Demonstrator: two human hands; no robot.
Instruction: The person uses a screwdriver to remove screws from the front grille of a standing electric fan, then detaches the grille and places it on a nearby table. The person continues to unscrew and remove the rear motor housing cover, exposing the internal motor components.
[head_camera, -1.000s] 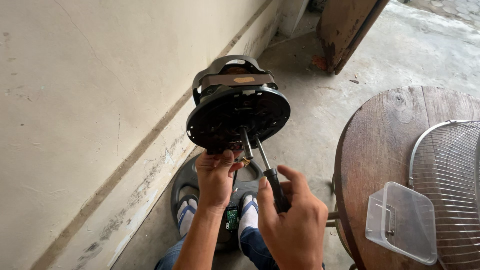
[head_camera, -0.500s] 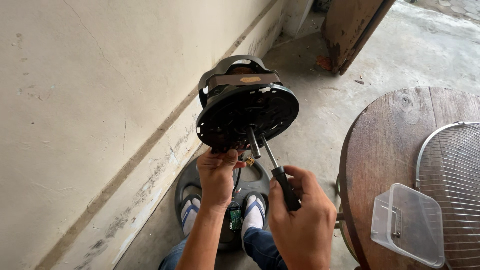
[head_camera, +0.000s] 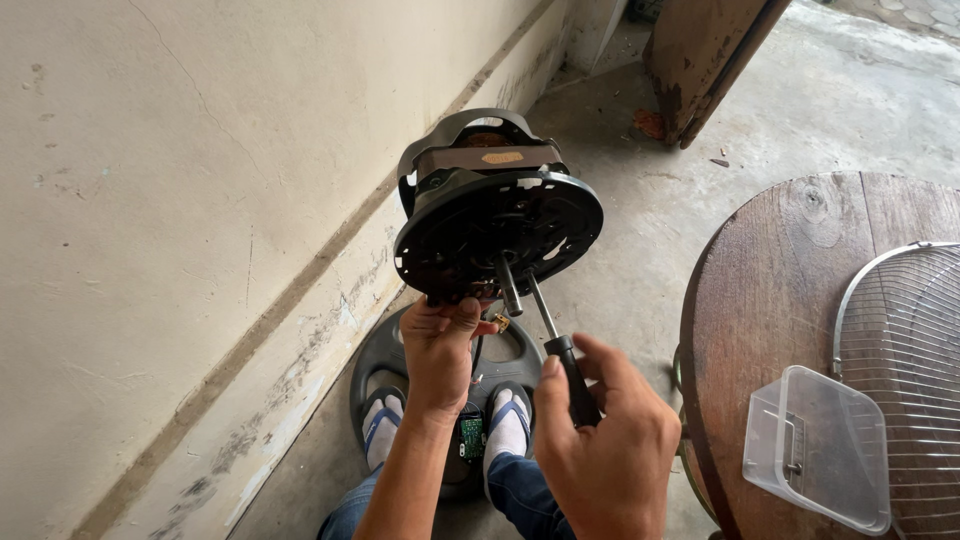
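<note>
Above the round fan base, left hand grips the black motor housing; right hand clasps a screwdriver against it.

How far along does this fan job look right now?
Already done: the wire fan guard lies off on the round wooden table, beside a clear plastic container. In hand: the left hand grips the lower edge of the black motor housing, while the right hand holds a screwdriver with its tip at the housing's face. Left: the housing looks unopened, with its shaft sticking out.
</note>
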